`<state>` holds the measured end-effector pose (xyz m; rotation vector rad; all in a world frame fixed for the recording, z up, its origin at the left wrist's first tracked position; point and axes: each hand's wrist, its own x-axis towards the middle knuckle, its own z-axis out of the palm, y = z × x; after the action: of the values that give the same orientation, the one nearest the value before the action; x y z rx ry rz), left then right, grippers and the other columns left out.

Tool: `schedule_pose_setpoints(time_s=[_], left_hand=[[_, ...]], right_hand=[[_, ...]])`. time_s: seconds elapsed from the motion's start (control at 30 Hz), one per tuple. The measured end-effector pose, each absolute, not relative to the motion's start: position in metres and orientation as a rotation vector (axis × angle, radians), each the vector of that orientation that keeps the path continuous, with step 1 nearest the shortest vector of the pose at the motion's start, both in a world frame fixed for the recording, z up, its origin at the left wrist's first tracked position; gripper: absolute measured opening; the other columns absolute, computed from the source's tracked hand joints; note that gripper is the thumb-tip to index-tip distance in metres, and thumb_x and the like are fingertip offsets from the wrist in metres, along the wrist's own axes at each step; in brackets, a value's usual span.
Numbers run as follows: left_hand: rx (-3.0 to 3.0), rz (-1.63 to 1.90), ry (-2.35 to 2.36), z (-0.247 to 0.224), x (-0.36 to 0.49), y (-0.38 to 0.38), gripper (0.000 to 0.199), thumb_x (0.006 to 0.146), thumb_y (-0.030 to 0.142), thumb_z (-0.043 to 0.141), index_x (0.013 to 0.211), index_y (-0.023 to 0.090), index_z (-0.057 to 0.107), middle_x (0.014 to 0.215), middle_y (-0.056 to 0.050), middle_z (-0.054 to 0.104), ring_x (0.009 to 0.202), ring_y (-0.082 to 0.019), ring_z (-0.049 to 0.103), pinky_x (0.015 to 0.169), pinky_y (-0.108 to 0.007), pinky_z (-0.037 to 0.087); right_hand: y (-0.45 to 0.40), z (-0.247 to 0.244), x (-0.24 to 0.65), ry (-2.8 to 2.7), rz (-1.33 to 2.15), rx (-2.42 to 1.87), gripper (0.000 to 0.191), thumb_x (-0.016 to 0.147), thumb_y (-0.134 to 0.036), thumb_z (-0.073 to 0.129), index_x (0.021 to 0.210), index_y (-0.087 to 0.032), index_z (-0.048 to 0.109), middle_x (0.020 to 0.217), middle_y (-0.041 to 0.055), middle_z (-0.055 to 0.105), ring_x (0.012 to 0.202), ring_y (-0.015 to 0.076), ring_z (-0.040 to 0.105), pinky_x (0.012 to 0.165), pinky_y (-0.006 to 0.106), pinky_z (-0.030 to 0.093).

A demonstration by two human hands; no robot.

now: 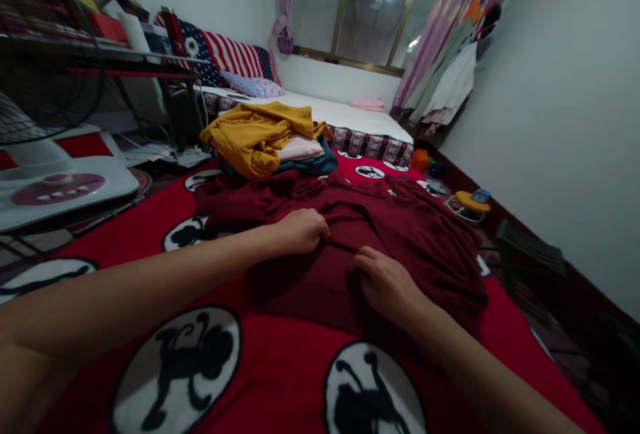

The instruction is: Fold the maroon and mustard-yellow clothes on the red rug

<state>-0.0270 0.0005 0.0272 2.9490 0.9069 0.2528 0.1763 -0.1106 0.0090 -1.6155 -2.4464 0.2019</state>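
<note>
A dark maroon long-sleeved garment (415,234) lies spread over a red blanket (280,361) printed with black monkey figures in white ovals. Near its middle, my left hand (303,231) is closed in a pinch on the maroon cloth. A little to the right and nearer to me, my right hand (383,281) has its fingers curled and closed on the same garment. Between the two hands the cloth forms a short raised fold. The fingertips of both hands are partly hidden. Just beyond the garment is a pile of clothes with a mustard-yellow garment (260,134) on top.
Behind the pile stands a second bed with a white top (325,104). On the left are a fan (45,101) and a cluttered table (150,64). Clothes (453,84) hang by the window on the right. A yellow stool (470,202) and a green folding stool (530,247) stand along the right wall.
</note>
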Motion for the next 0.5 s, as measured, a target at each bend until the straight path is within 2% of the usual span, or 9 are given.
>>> schedule_pose_setpoints(time_s=[0.13,0.27,0.4,0.5], left_hand=[[2.937,0.203,1.075,0.021,-0.030,0.005,0.038,0.076,0.003,0.047,0.098,0.015,0.075,0.100,-0.013,0.073,0.094,-0.024,0.067,0.083,-0.032,0.051],[2.961,0.113,0.991,0.014,-0.018,-0.022,0.035,0.076,0.002,0.048,0.099,0.013,0.073,0.102,-0.013,0.070,0.096,-0.025,0.067,0.082,-0.031,0.052],[2.938,0.171,0.974,0.004,-0.012,-0.038,0.037,0.079,0.003,0.045,0.107,0.011,0.067,0.105,-0.014,0.066,0.090,-0.024,0.067,0.080,-0.032,0.053],[2.867,0.184,1.211,0.001,-0.023,-0.016,0.040,0.083,0.005,0.041,0.118,0.007,0.060,0.113,-0.018,0.063,0.099,-0.026,0.064,0.085,-0.035,0.052]], right_hand=[[-0.112,-0.008,0.194,-2.366,0.111,-1.563,0.044,0.079,-0.005,0.042,0.118,-0.016,0.061,0.123,0.0125,0.059,0.116,0.0219,0.054,0.101,0.036,0.044],[-0.120,-0.021,0.191,-2.307,0.038,-1.656,0.047,0.086,-0.011,0.039,0.130,-0.011,0.054,0.137,0.0172,0.051,0.130,0.0258,0.045,0.110,0.044,0.039],[-0.117,-0.022,0.185,-2.370,0.127,-1.618,0.048,0.090,-0.018,0.042,0.138,-0.014,0.048,0.145,0.0138,0.046,0.135,0.0240,0.042,0.112,0.043,0.035],[-0.101,-0.015,0.205,-2.259,0.193,-1.864,0.044,0.094,-0.036,0.045,0.129,-0.011,0.054,0.128,0.0182,0.060,0.119,0.0285,0.057,0.100,0.043,0.045]])
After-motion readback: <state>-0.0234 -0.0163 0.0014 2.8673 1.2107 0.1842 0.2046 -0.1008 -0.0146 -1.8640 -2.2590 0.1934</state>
